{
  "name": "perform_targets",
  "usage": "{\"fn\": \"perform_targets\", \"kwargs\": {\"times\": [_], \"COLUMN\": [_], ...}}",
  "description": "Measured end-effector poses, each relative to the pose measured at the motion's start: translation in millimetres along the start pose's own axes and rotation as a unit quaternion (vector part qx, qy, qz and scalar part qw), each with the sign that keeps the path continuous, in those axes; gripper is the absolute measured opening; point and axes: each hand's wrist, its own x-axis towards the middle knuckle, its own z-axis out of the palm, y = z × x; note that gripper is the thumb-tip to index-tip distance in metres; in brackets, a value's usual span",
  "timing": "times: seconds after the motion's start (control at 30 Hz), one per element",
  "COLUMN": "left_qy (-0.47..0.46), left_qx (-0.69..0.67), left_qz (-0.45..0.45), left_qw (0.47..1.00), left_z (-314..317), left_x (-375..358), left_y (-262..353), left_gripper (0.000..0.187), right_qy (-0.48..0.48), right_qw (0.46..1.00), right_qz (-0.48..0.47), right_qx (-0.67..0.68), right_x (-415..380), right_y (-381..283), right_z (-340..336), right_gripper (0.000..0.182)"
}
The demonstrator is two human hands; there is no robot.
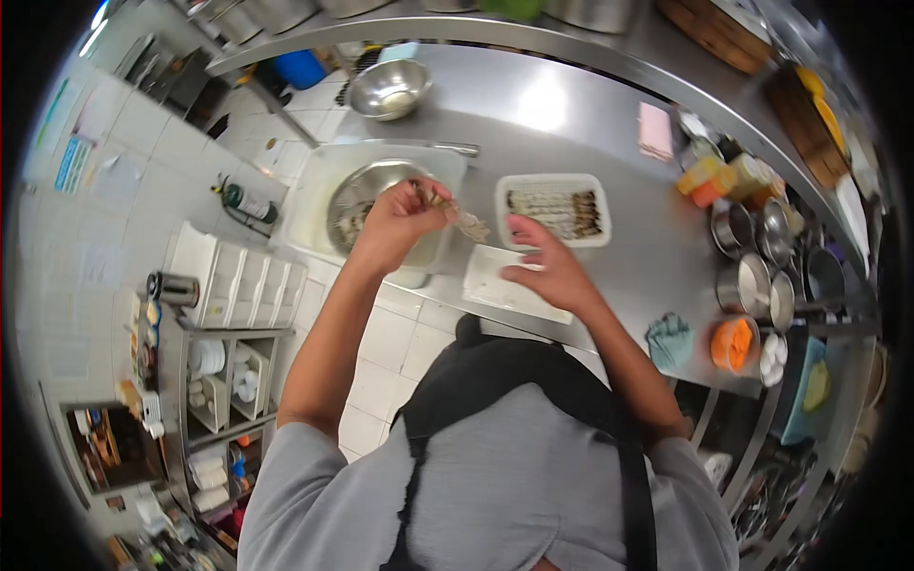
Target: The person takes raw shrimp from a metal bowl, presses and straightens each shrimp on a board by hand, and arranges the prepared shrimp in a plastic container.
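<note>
My left hand (400,224) pinches a pale greyish piece that looks like a raw shrimp (470,226), which hangs toward the right from the fingertips. Below that hand is a metal bowl (354,181) with more greyish pieces in it, set in a large translucent tub (307,205). My right hand (555,274) is open, fingers apart, over a white board or shallow tray (490,285) at the table's front edge. Just beyond it stands a white rectangular container (606,214) holding rows of similar pieces, pale on the left and dark-ended on the right.
A metal bowl (388,90) sits at the back left of the steel table (571,124). A pink cloth (654,131) lies at the back right. Sauce bottles (709,181), metal pots (743,285), a green cloth (669,341) and an orange-filled tub (733,344) line the right side. A shelf (457,27) overhangs the back.
</note>
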Motion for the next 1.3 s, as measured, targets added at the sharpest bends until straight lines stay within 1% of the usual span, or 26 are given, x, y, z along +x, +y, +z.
{"fn": "perform_targets", "kwargs": {"times": [0.03,0.1,0.13,0.23,0.3,0.33,0.43,0.53,0.63,0.73,0.77,0.8,0.87,0.97,1.03,1.1,1.13,1.3], "left_qy": [-0.014,-0.039,-0.053,-0.091,-0.071,-0.060,-0.038,-0.016,-0.095,-0.097,-0.096,-0.099,-0.128,-0.144,-0.155,-0.157,-0.158,-0.163], "left_qx": [-0.012,-0.033,0.031,0.126,0.315,0.406,0.557,0.512,0.516,0.511,0.510,0.487,0.478,0.475,0.495,0.507,0.514,0.511], "left_qz": [-0.013,-0.044,-0.041,-0.041,0.019,0.050,0.099,0.176,0.136,0.142,0.144,0.149,0.158,0.163,0.150,0.155,0.159,0.161], "left_qw": [1.000,0.998,0.997,0.987,0.946,0.911,0.824,0.841,0.840,0.842,0.843,0.855,0.854,0.853,0.842,0.833,0.828,0.829], "left_z": [10.2,22.0,24.8,35.8,43.3,47.9,57.2,82.7,92.1,93.5,93.2,95.0,97.2,109.9,114.5,115.8,115.1,113.7], "left_x": [0.4,-1.1,-5.7,-17.6,-20.0,-21.4,-19.6,-23.3,-11.6,-8.1,-7.6,-6.7,-4.0,2.3,2.2,2.0,3.6,5.6], "left_y": [-11.9,-50.5,-68.1,-148.9,-190.8,-203.1,-214.7,-197.2,-206.4,-208.6,-208.3,-208.1,-215.1,-216.5,-213.1,-216.0,-216.8,-216.7], "left_gripper": [0.025,0.025,0.016,0.012,0.014,0.015,0.023,0.024,0.026,0.028,0.028,0.028,0.028,0.024,0.022,0.020,0.019,0.011], "right_qy": [-0.003,-0.008,-0.014,-0.019,-0.007,-0.002,0.005,0.006,-0.019,-0.009,-0.003,0.004,0.018,0.005,-0.012,-0.027,-0.031,-0.031], "right_qw": [0.998,0.994,0.989,0.980,0.961,0.941,0.924,0.935,0.939,0.945,0.948,0.951,0.958,0.946,0.939,0.927,0.924,0.908], "right_qz": [0.015,0.104,0.147,0.146,0.046,-0.006,-0.043,-0.015,-0.028,-0.038,-0.022,-0.008,0.023,0.017,0.021,0.034,0.026,0.052], "right_qx": [0.068,0.034,0.018,-0.136,-0.273,-0.339,-0.379,-0.355,-0.343,-0.325,-0.317,-0.308,-0.285,-0.323,-0.344,-0.373,-0.381,-0.416], "right_x": [-2.7,-10.7,-16.1,-45.2,-53.8,-56.3,-54.6,-55.2,-52.6,-52.9,-53.3,-53.5,-55.1,-56.8,-59.4,-58.3,-56.7,-52.9], "right_y": [-3.0,17.1,28.8,51.3,87.7,103.3,121.7,117.4,120.4,121.0,121.8,122.6,126.8,126.5,123.3,121.7,119.1,112.3], "right_z": [5.9,-0.1,-3.4,-15.2,-10.7,-8.2,-6.7,-8.1,-14.1,-17.6,-18.3,-18.1,-17.5,-22.6,-23.6,-20.6,-19.5,-10.5], "right_gripper": [0.052,0.046,0.043,0.035,0.033,0.033,0.032,0.030,0.028,0.025,0.023,0.021,0.016,0.013,0.012,0.013,0.013,0.012]}}
